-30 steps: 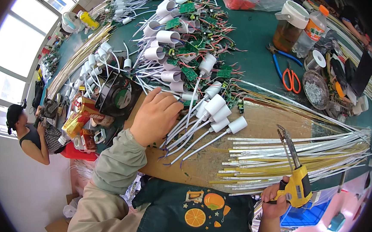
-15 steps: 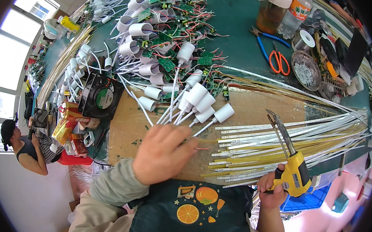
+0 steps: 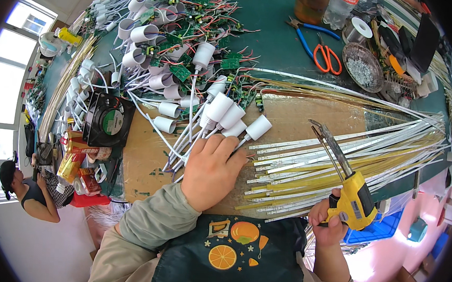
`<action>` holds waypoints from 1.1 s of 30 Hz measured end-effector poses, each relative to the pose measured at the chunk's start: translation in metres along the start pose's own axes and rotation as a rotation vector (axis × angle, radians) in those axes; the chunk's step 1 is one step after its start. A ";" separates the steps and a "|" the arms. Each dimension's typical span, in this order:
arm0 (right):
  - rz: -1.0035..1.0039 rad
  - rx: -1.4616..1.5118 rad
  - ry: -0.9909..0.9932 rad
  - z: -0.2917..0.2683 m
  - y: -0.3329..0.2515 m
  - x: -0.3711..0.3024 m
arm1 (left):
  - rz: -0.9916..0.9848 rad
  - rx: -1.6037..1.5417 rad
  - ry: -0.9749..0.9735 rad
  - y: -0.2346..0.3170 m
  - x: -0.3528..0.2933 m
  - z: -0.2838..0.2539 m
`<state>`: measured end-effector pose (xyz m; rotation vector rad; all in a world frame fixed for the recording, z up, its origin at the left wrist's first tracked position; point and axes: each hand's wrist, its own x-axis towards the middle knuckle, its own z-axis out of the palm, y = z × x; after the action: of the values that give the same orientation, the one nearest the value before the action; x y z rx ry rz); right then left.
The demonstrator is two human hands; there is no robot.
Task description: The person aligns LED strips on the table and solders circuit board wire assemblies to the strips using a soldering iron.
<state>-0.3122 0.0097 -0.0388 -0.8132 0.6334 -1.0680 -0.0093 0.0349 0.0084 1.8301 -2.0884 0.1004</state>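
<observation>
My left hand [image 3: 212, 174] is curled over the white cables [image 3: 195, 112] of a bunch of white cylindrical sockets [image 3: 231, 115]. Its fingertips are bent down among the cables, and the grip underneath is partly hidden. One socket [image 3: 259, 127] leans right, its cable running under my thumb and index finger. In my right hand [image 3: 328, 221] is a yellow and black soldering gun [image 3: 354, 202], its tip [image 3: 318, 127] pointing up and away over the LED strips. Those white and yellow strips [image 3: 308, 167] lie fanned out with their ends toward my left hand.
A heap of green circuit boards [image 3: 181, 72] with wires and white sockets covers the back left. A black fan [image 3: 113, 120] stands at left. Orange-handled pliers [image 3: 327, 59], blue-handled pliers [image 3: 309, 39], a solder spool [image 3: 357, 30] and a metal dish [image 3: 362, 66] sit back right.
My left hand has come forward onto the cables, its fingers bending down among them. The soldering gun stays in my right hand. The whole view has shifted slightly.
</observation>
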 end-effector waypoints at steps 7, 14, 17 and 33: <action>0.008 -0.006 -0.010 -0.001 -0.001 -0.001 | -0.022 -0.025 -0.049 -0.003 0.002 0.003; 0.043 -0.019 -0.040 0.006 -0.006 -0.006 | -0.039 -0.090 -0.019 -0.006 0.002 0.003; 0.095 -0.045 -0.063 0.012 -0.010 -0.012 | -0.032 -0.102 0.017 -0.008 0.002 0.003; 0.307 -0.415 -0.183 0.012 0.000 -0.020 | -0.021 -0.035 -0.017 -0.007 0.002 0.008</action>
<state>-0.3102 0.0315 -0.0303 -1.1162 0.8068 -0.5801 -0.0048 0.0294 0.0009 1.8378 -2.0693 0.0429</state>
